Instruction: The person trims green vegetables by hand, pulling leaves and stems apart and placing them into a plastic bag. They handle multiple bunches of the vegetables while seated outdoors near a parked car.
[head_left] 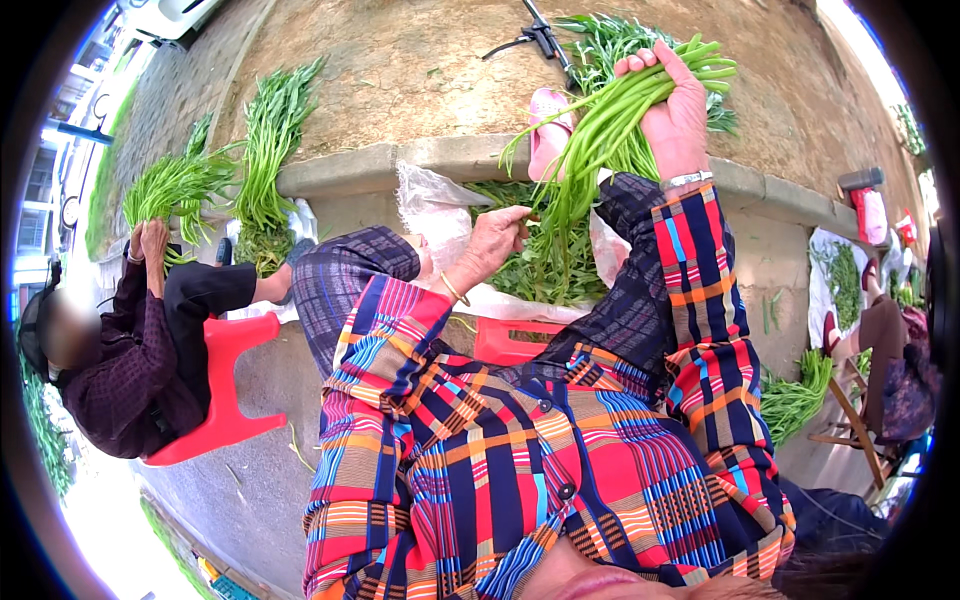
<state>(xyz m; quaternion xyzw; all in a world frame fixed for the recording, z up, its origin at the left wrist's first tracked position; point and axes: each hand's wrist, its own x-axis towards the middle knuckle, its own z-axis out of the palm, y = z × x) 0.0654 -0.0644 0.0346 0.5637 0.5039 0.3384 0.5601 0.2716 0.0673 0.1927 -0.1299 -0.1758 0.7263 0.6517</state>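
Note:
My right hand (676,118) is raised at the upper right, its fingers wrapped round a bunch of water spinach (628,125). The pale green stem ends stick out above the fist, while the leafy ends droop down between my knees. Beside the hanging leaves is my left hand (492,245), fingers curled and pressed together near the stems; whatever they pinch is too small to make out. Below both hands, loose leaves (545,272) lie heaped on a white plastic sack (430,205) between my legs.
A concrete kerb (340,172) runs in front. More bundled greens (268,150) lie across it on the left, and a leafy pile (610,45) lies beyond my foot. At left a person on a red stool (235,370) holds greens; another person (895,370) sits at right.

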